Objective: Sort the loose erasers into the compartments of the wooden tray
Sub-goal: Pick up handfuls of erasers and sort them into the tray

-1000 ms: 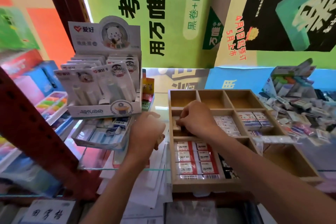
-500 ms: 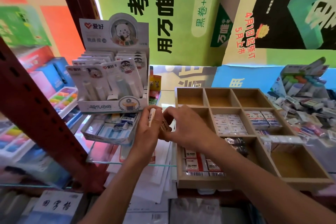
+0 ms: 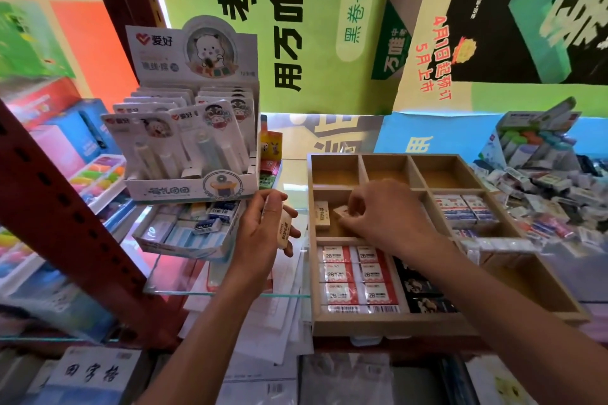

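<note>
The wooden tray (image 3: 388, 322) lies on the glass shelf, split into several compartments. My right hand (image 3: 385, 212) reaches into the middle-left compartment and pinches a cream eraser (image 3: 342, 211) there. Beside it lies another cream eraser (image 3: 321, 214), flat on the compartment floor. Just left of the tray, my left hand (image 3: 263, 233) grips a cream eraser (image 3: 285, 229). Red 2B erasers (image 3: 357, 278) fill the front-left compartment, black ones (image 3: 419, 286) sit beside them, and blue-and-white ones (image 3: 464, 209) fill the middle-right compartment.
A heap of loose erasers (image 3: 539, 197) lies right of the tray. A white display box of carded pens (image 3: 194, 141) stands at the left, above a tray of blue-white erasers (image 3: 190, 227). A red shelf post (image 3: 65, 207) crosses the left. Papers (image 3: 279, 316) lie under the shelf.
My right hand has moved from beside my left hand back into the middle-left compartment with a cream eraser. My left hand stays left of the tray, still holding an eraser.
</note>
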`<action>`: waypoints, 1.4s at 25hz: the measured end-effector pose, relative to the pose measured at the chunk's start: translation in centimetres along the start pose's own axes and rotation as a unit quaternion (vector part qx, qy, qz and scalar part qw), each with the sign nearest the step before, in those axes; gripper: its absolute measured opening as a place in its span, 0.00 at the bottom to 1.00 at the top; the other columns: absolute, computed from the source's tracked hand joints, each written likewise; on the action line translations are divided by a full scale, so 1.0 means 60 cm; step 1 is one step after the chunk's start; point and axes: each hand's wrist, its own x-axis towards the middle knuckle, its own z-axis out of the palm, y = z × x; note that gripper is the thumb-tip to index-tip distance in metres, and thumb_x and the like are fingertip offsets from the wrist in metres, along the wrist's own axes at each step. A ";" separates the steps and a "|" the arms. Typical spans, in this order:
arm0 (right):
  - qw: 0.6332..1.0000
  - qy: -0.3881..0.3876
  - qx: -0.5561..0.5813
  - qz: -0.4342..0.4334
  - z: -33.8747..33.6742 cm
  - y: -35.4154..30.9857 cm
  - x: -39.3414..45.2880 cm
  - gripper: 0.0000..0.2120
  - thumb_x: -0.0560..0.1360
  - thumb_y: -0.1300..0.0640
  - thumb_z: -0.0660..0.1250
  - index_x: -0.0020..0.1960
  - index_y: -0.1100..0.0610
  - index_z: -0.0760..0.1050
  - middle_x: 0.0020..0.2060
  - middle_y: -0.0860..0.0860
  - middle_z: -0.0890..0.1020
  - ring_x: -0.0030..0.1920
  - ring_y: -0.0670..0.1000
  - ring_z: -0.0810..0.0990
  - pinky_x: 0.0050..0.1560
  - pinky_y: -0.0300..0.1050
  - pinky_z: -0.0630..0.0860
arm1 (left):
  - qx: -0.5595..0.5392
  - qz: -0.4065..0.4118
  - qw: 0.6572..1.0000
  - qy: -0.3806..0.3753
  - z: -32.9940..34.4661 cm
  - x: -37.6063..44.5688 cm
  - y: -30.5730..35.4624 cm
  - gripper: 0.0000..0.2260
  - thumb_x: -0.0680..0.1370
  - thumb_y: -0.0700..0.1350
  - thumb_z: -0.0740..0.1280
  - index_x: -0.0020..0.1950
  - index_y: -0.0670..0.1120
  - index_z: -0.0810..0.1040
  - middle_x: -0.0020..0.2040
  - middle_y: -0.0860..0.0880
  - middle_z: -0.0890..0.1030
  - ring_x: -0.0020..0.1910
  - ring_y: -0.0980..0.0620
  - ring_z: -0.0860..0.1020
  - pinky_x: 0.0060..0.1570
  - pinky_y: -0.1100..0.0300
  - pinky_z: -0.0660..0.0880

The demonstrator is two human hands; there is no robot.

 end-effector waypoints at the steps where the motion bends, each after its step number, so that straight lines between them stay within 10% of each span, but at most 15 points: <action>1: 1.000 0.000 -0.006 -0.014 0.012 -0.004 0.003 0.13 0.72 0.40 0.72 0.48 0.49 0.82 0.44 0.46 0.82 0.46 0.46 0.77 0.52 0.47 0.77 | 0.003 0.001 1.000 0.001 0.000 0.000 -0.002 0.10 0.84 0.51 0.56 0.56 0.48 0.73 0.46 0.45 0.80 0.36 0.53 0.80 0.28 0.60 0.75; 11: 0.984 0.004 0.131 -0.120 0.010 -0.044 0.005 0.19 0.75 0.42 0.69 0.63 0.47 0.77 0.54 0.45 0.82 0.56 0.48 0.72 0.58 0.49 0.72 | -0.076 -0.013 0.997 -0.016 -0.012 0.000 -0.004 0.15 0.79 0.33 0.58 0.61 0.48 0.71 0.51 0.42 0.79 0.43 0.45 0.82 0.39 0.54 0.80; 15: 0.987 -0.038 0.008 -0.159 0.043 -0.100 0.008 0.27 0.72 0.39 0.70 0.67 0.46 0.68 0.65 0.47 0.76 0.67 0.53 0.66 0.66 0.55 0.62 | -0.110 -0.028 0.994 0.002 -0.012 0.002 -0.005 0.14 0.80 0.35 0.59 0.63 0.49 0.71 0.54 0.40 0.79 0.46 0.48 0.82 0.38 0.55 0.79; 22: 0.970 -0.006 0.200 -0.135 0.024 -0.046 0.015 0.09 0.74 0.50 0.72 0.52 0.49 0.77 0.44 0.44 0.80 0.45 0.43 0.74 0.43 0.37 0.69 | -0.119 -0.017 0.993 -0.019 -0.010 0.002 -0.003 0.15 0.80 0.33 0.56 0.61 0.48 0.70 0.51 0.42 0.80 0.48 0.41 0.84 0.42 0.52 0.81; 29: 0.953 0.156 0.225 -0.134 -0.014 -0.056 0.009 0.06 0.73 0.53 0.72 0.45 0.55 0.80 0.39 0.49 0.82 0.41 0.47 0.78 0.41 0.43 0.74 | -0.085 -0.013 0.996 -0.011 -0.007 -0.002 0.002 0.14 0.80 0.32 0.56 0.61 0.46 0.70 0.56 0.40 0.78 0.45 0.42 0.84 0.44 0.53 0.82; 35: 0.988 0.041 -0.073 -0.128 -0.037 0.035 -0.010 0.06 0.75 0.52 0.69 0.51 0.50 0.81 0.46 0.49 0.82 0.49 0.50 0.71 0.46 0.44 0.63 | -0.052 -0.009 0.999 0.003 -0.005 -0.001 0.001 0.14 0.80 0.32 0.56 0.58 0.49 0.70 0.54 0.41 0.77 0.40 0.44 0.84 0.39 0.57 0.81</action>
